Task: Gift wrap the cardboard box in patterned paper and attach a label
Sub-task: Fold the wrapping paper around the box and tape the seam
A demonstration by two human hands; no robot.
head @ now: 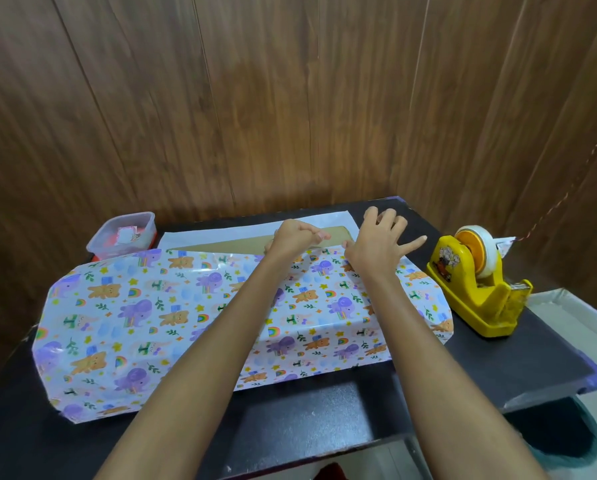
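Black table (532, 358), w/ patterned paper (123, 323) draped over the cardboard box (241, 244) mid-table; only a brown strip of box shows at the far edge. Paper looks glossy, thin, prob slippery & creases easily, so grip at the far edge, near the box corners. Left hand (291, 239) is clenched, pinching the paper edge. Right hand (376, 242) is spread, fingers loose, palm pressing paper down. Yellow tape dispenser (477, 289) near right; plastic tub (123, 237) far left.

The patterned paper (172, 317) covers the cardboard box (241, 242) mid-table (310, 417). A lidded container (122, 235) sits behind-left. The tape dispenser (477, 285) stands right.
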